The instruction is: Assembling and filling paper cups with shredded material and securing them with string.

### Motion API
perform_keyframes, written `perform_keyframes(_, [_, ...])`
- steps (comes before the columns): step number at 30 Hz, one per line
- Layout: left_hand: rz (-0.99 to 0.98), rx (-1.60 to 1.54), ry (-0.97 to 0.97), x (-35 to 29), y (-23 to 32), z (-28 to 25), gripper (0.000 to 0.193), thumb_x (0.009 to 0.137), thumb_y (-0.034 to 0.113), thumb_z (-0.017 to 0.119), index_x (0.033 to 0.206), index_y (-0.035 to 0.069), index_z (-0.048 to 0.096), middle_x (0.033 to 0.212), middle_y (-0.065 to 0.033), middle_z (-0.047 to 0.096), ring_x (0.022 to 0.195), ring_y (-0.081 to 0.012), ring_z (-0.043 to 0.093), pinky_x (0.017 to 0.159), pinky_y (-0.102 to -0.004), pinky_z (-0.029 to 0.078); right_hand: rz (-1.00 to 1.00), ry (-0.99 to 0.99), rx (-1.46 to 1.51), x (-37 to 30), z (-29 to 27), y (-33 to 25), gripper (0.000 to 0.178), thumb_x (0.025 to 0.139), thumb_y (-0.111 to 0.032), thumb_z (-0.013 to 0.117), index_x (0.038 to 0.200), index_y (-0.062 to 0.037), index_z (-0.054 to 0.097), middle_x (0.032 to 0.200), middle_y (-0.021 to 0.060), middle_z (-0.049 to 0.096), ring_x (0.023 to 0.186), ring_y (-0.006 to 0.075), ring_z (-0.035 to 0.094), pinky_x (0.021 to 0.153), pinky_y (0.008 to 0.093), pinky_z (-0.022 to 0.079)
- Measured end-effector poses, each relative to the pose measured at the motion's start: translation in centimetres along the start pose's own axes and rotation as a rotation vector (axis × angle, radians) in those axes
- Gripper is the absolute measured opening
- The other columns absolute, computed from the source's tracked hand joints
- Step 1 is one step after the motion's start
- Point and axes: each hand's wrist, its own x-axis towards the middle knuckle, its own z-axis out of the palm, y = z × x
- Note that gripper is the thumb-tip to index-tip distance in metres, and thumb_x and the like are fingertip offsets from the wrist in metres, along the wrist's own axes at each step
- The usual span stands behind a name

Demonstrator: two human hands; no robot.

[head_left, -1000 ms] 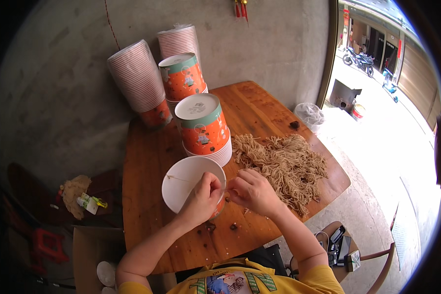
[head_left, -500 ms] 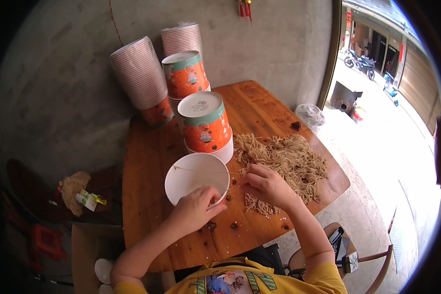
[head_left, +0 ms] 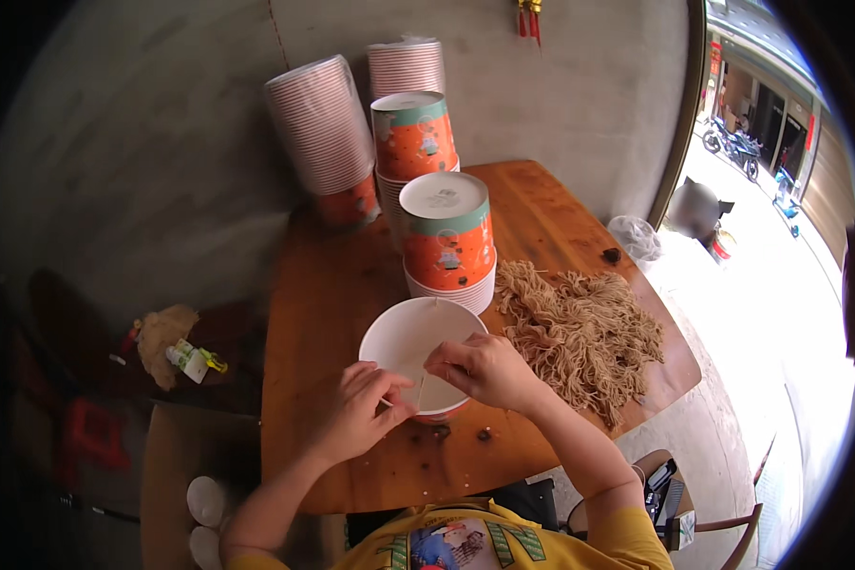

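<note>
1. Right hand (head_left: 487, 370) hung over the right side of the open tub (head_left: 394, 334), my fingertips pinched together, apparently on a thin strand (head_left: 421, 391).
2. My left hand (head_left: 361, 408) was at the near left rim, fingers curled; whether it gripped anything, I couldn't tell.
3. The open tub stood on the bench (head_left: 304, 399), nearer than the upturned tub (head_left: 446, 258); the thin strand showed against its inside, between my hands.
4. A light, steady pinch seemed best to me, since something so fine could slip.
5. Pressing hard on the rim, I judged, risked denting it.
6. My right forearm seemed best kept clear of the tan strand pile (head_left: 589, 342).
</note>
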Motion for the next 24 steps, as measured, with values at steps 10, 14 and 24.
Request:
perform_keyframes(10, [-0.236,0.027,0.224,0.3,0.9,3.2,0.009,0.08,0.01,0.066,0.08,0.009,0.057,0.074,-0.0018,0.06,0.079,-0.0209,0.059,0.099,-0.0427,0.032,0.106,0.018,-0.102,0.4,0.8,-1.7,0.006,0.087,-0.016,0.064,0.091,-0.0107,0.064,0.074,0.0089,0.066,0.068,0.03,0.065,0.061,0.0391,0.053])
perform_keyframes(14, [-0.121,-0.001,0.071,-0.3,1.1,2.1,0.009,0.08,0.007,0.062,0.083,0.008,0.054,0.078,-0.0015,0.055,0.083,-0.0192,0.058,0.104,-0.0421,0.028,0.126,0.173,0.002,0.7,0.9,-1.5,0.01,0.087,-0.018,0.063,0.091,-0.0087,0.062,0.08,0.0114,0.066,0.07,0.0348,0.065,0.059,0.0434,0.053])
perform_keyframes(24, [0.185,0.002,0.122,-2.1,-2.5,-0.8,0.028,0.078,0.009,0.073,0.101,0.01,0.056,0.09,-0.0062,0.053,0.091,-0.0259,0.053,0.091,-0.0432,0.036,0.02,0.191,-0.004,1.6,-0.3,-0.8,0.01,0.084,-0.014,0.071,0.091,-0.0056,0.07,0.083,0.0058,0.067,0.08,0.021,0.065,0.07,0.0324,0.052])
